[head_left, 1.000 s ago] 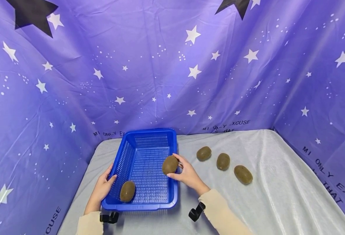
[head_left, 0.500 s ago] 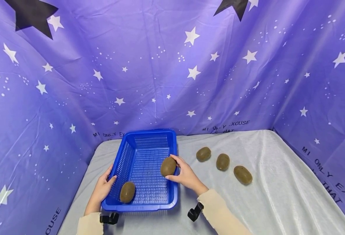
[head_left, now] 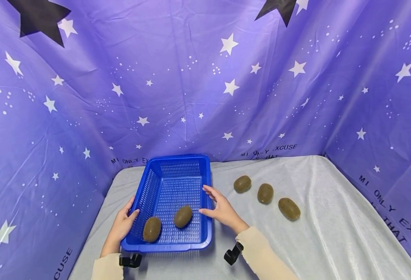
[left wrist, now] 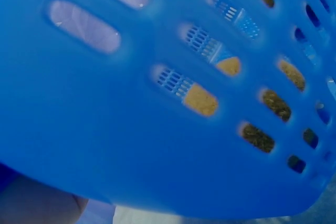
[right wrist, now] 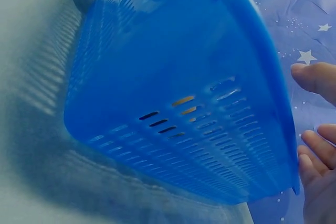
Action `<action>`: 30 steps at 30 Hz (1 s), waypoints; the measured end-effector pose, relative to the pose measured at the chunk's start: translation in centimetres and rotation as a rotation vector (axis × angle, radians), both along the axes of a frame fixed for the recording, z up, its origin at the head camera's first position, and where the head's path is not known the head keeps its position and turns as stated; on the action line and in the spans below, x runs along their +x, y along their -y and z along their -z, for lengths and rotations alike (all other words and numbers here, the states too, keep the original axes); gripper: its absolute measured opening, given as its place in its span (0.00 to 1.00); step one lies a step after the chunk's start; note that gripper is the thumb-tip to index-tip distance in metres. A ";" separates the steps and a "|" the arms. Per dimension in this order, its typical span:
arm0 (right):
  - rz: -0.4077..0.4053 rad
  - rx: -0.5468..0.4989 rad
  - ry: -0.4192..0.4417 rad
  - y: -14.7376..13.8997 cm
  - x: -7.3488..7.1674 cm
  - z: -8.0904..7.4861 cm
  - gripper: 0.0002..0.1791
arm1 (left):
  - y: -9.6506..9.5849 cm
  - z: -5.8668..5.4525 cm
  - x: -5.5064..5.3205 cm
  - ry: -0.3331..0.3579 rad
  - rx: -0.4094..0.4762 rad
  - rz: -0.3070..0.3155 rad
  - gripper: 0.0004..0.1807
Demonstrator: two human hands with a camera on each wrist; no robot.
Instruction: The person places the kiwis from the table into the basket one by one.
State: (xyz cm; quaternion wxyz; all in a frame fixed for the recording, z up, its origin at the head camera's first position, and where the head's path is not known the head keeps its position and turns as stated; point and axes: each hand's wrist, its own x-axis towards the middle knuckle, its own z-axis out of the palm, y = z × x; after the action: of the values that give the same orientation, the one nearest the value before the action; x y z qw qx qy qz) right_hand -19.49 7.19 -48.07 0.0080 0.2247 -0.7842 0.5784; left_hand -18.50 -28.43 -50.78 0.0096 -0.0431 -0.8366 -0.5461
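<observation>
A blue plastic basket [head_left: 181, 186] with slotted walls holds two brown kiwis. One kiwi [head_left: 152, 229] lies in its near left corner, and the other kiwi [head_left: 183, 216] lies to the right of it on the basket floor. My left hand [head_left: 121, 223] grips the basket's left rim, thumb on top; the left wrist view shows mostly the wall, with a kiwi [left wrist: 200, 99] visible through the slots. Over the right rim, my right hand [head_left: 223, 208] has its thumb and fingers spread apart with nothing between them. In the right wrist view that hand [right wrist: 317, 166] is partly cut off.
On the grey-white cloth [head_left: 331, 217], right of the basket, lie three more kiwis: a far kiwi [head_left: 242, 184], a middle kiwi [head_left: 265, 193] and a near kiwi [head_left: 289, 209]. Purple star-printed curtains [head_left: 191, 77] close in the back and sides.
My right hand has let go of its kiwi, which now lies on the basket floor, lower and left of where it was held. The left hand stays on the rim.
</observation>
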 end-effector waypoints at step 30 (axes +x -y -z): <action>0.135 -0.122 0.009 -5.2 1.1 0.2 0.32 | 0.0 -0.1 0.0 0.033 0.012 0.000 0.32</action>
State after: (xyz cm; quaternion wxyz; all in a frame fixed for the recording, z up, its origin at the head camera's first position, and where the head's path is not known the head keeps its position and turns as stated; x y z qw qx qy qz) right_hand -18.39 12.40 -48.28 0.0570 0.1678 -0.7610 0.6241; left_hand -18.48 -28.41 -50.64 -0.0042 -0.0342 -0.8333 -0.5517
